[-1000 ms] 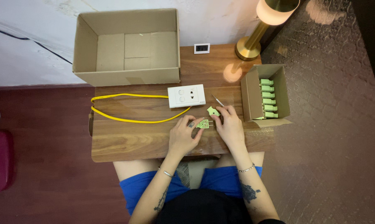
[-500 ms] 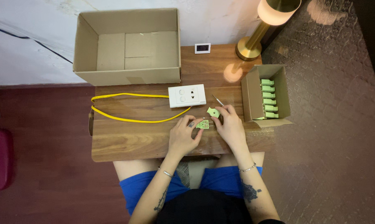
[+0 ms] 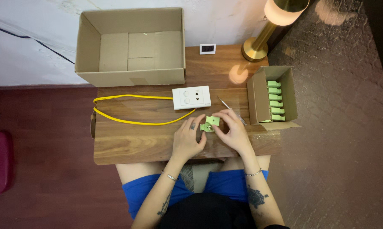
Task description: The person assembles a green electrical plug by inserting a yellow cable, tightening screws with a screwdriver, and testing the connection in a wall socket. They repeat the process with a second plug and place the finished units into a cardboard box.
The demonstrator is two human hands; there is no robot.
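wrists: you wear a thin bracelet on each
forearms: tattoos on both
clothes: blue shorts, black top, arms bare

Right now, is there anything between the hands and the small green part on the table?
Nothing visible does. The left hand and the right hand both already touch the green part. The white socket and the yellow cable lie behind it, apart.

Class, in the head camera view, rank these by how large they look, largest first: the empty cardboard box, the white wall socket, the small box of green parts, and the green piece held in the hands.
1. Empty cardboard box
2. Small box of green parts
3. White wall socket
4. Green piece
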